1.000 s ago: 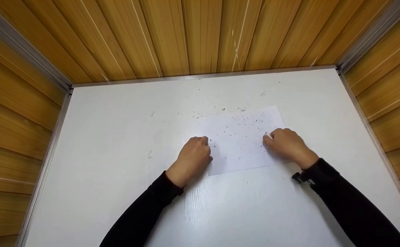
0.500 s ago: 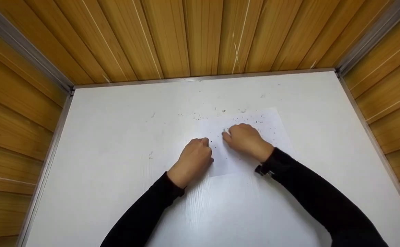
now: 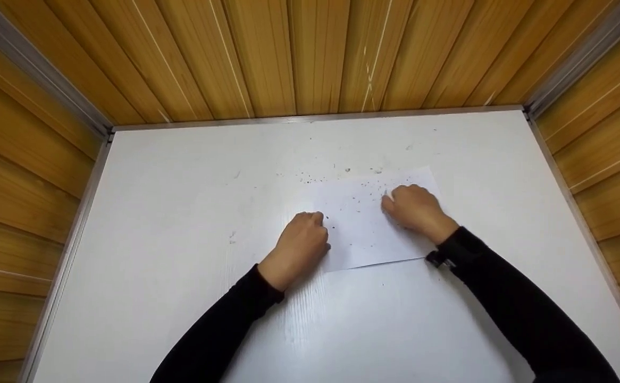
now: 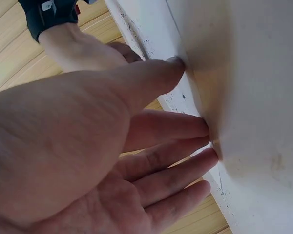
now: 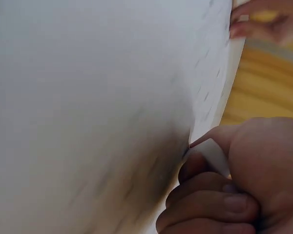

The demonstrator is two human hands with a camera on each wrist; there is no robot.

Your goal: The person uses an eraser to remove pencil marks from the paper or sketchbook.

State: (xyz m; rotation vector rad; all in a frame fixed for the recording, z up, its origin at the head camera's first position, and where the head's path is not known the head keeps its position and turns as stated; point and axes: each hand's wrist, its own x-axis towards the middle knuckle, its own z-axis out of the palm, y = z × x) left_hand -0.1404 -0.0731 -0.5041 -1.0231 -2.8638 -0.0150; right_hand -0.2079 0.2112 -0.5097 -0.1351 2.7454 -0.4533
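A sheet of white paper [image 3: 366, 231] lies on the white table, with dark crumbs scattered over it. My left hand [image 3: 299, 247] rests on the paper's left edge. In the left wrist view its fingers [image 4: 171, 183] are fairly straight, thumb and fingertips touching down on the surface. Over the right half of the sheet is my right hand [image 3: 416, 210], its fingers curled. Between thumb and fingers it pinches a small white eraser [image 5: 214, 157], seen in the right wrist view with one end against the paper. Most of the eraser is hidden by the hand.
More dark crumbs [image 3: 310, 180] and smudges are strewn on the white table [image 3: 182, 213] behind and left of the paper. Wood-patterned panels [image 3: 315, 58] with metal edging enclose the back and both sides.
My right hand, with the eraser, swept left across the paper towards my left hand, then came part of the way back right. My left hand has stayed in place.
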